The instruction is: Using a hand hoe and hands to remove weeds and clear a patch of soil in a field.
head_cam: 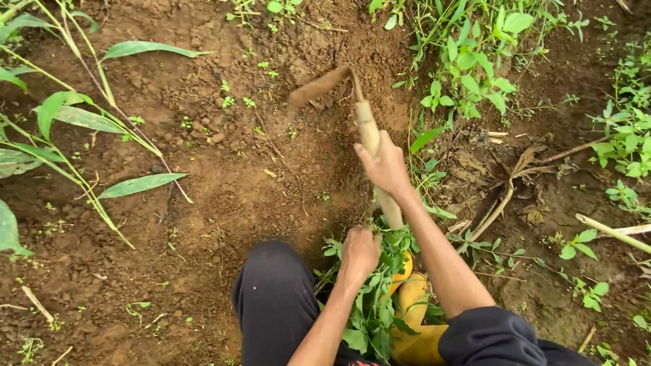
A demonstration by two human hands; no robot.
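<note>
Bare reddish-brown soil (203,196) fills the left and middle of the view, with long-bladed grass leaves (81,118) leaning in from the left edge. The person squats over it, dark trouser knee (271,298) low in the frame. Left hand (359,254): closed in a fist, knuckles up, bunching a clump of pulled green weeds (376,312) against the lower end of the hoe handle; whether the fingers also wrap the wood itself I cannot tell, the leaves hide it. Hoe handle (371,146): pale wood, long axis running up and away from the body, tilted slightly left, from the weed clump toward the worked earth ahead. Right hand (386,166): higher up the shaft, wrapped round it from the right side, thumb laid along the wood, forearm stretched out nearly straight. This hand is the nearer of the two to the working end. Hoe blade (319,87): blurred, mud-coloured, jutting left off the top of the handle, raised just above the loosened soil, well ahead of both hands. Below the weeds, a yellow rubber boot (413,318). Further right, leafy green weeds (475,68) standing, and a dried brown plant stump (505,179) lying flat on the ground.
</note>
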